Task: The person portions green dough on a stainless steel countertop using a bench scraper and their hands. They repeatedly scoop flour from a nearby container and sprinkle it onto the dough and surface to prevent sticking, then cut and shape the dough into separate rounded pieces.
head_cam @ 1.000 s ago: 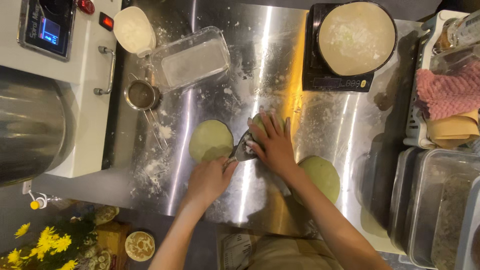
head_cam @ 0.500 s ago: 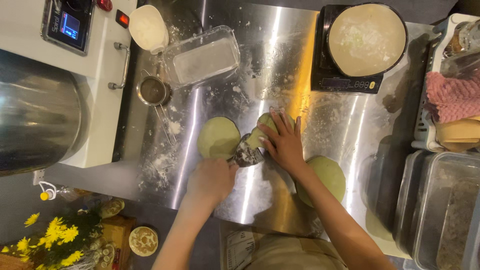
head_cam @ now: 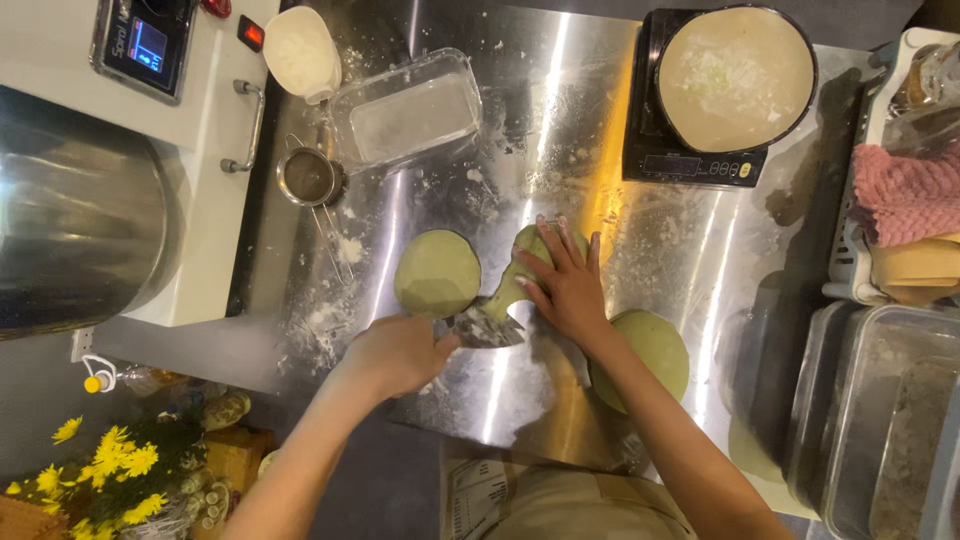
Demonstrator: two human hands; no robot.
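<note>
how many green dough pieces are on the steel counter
3: a round dough piece left of the scraper, a stretched dough piece under the right hand, and a third dough round behind the right forearm, partly hidden.

The left hand [head_cam: 395, 352] was curled closed, its fingers wrapped in a grip. The right hand [head_cam: 565, 285] was laid flat, fingers spread and pressed downward, forearm extended.

Hidden and cut-off parts at the floured steel counter

The right hand [head_cam: 568, 285] covers most of the green dough piece [head_cam: 520, 262]; the left hand [head_cam: 398, 352] hides the scraper [head_cam: 486, 326] handle; the forearm overlaps the round dough disc [head_cam: 655, 345]; the mixer bowl [head_cam: 70, 240] runs off-frame.
</note>
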